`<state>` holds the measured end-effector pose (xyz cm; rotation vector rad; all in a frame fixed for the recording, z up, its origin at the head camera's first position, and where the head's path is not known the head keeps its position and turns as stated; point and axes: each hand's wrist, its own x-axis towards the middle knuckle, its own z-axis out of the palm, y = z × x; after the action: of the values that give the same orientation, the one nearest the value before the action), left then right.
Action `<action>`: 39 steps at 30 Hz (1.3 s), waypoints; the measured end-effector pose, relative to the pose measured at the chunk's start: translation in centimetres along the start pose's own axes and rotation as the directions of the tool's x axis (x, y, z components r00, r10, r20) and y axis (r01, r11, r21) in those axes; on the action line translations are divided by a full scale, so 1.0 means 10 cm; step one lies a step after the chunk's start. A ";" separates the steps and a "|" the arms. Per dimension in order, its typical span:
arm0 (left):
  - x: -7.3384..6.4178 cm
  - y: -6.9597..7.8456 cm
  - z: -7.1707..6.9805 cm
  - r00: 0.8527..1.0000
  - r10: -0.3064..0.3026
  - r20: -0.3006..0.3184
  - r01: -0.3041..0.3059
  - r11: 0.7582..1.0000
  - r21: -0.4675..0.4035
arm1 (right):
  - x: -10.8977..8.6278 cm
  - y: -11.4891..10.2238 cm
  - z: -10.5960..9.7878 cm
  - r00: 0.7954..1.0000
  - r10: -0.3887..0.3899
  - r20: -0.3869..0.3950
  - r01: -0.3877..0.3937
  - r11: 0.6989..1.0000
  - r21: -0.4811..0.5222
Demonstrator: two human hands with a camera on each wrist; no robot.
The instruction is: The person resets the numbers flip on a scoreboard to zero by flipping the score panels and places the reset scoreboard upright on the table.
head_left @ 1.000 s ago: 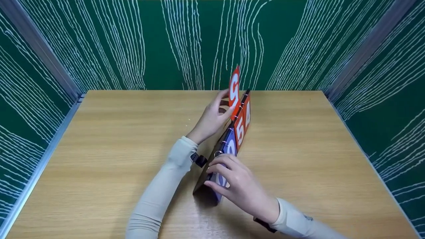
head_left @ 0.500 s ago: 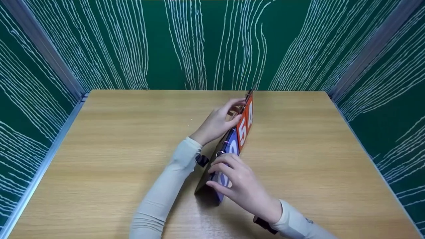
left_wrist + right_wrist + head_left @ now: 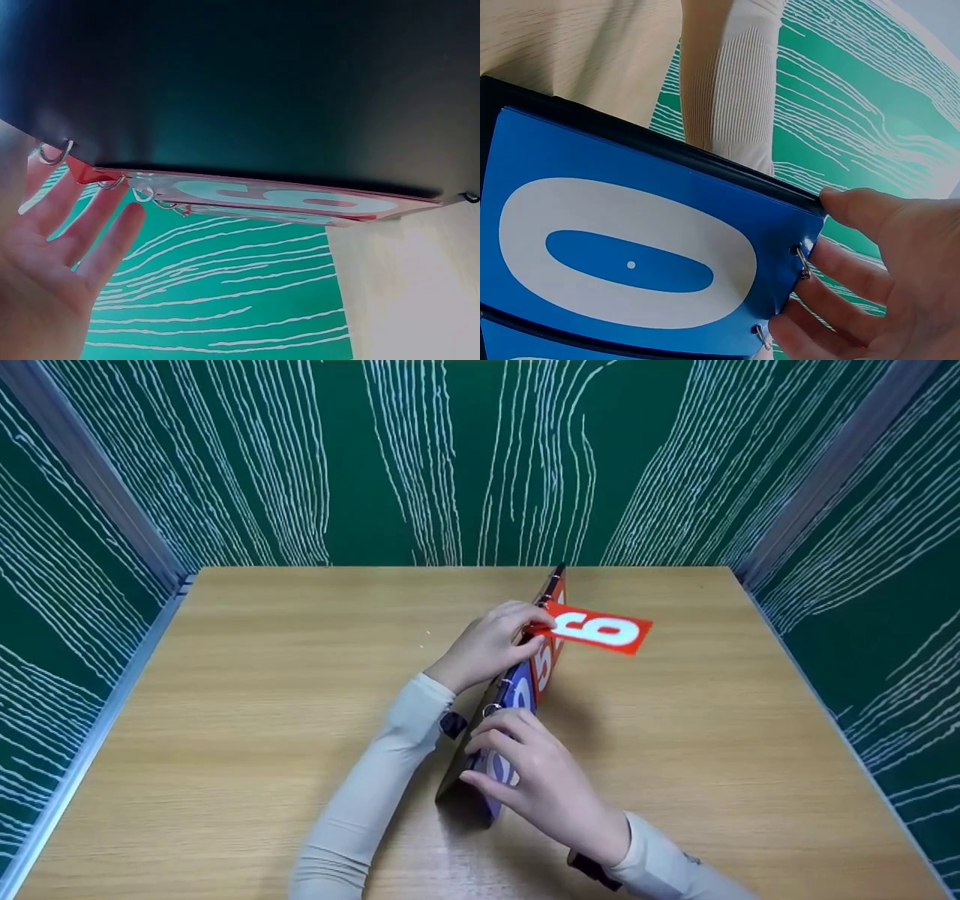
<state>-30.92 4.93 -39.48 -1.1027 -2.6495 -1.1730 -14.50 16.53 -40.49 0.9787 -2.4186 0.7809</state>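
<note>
A tabletop flip scoreboard [image 3: 523, 691] stands like a tent, its cards on metal rings along the top edge. In the head view, a red card with a white 6 [image 3: 604, 630] sticks out rightward over lower red cards. My left hand [image 3: 491, 643] is at this card's ring end, fingertips touching it; the left wrist view shows those fingers [image 3: 112, 240] nearly straight beside the rings, below the black panel [image 3: 262, 90]. At the near end, my right hand [image 3: 553, 784] grips the scoreboard's top corner, thumb and fingers around it, beside a blue 0 card [image 3: 630, 196].
The wooden table [image 3: 262, 720] extends on both sides of the scoreboard. Green walls [image 3: 480, 457] with white wavy lines enclose it at the back and sides, with grey posts [image 3: 817, 465] in the corners. A long-sleeved forearm [image 3: 731, 82] shows behind the scoreboard in the right wrist view.
A red card with a 5, upright at first, has gone over the top. The card with the 6 now swings out to the right under my left hand. My right hand stays put.
</note>
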 end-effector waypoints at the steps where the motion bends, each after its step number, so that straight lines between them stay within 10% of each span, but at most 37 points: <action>1: 0.00 0.00 0.01 1.000 0.002 0.007 -0.002 1.000 -0.003 | 0.00 0.00 0.00 1.000 0.004 0.000 -0.004 1.000 -0.002; 30: -0.04 -0.18 0.05 0.994 -0.103 -0.032 0.093 0.971 -0.218 | 0.01 -0.01 0.01 1.000 -0.009 0.013 0.009 1.000 0.012; 39: -0.05 -0.26 0.03 0.975 -0.222 0.018 0.220 0.949 -0.224 | 0.00 -0.02 0.02 1.000 -0.007 0.009 0.007 1.000 0.020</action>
<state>-32.06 3.66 -41.50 -0.8365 -2.7442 -1.5470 -14.33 16.29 -40.58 1.0003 -2.4179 0.8016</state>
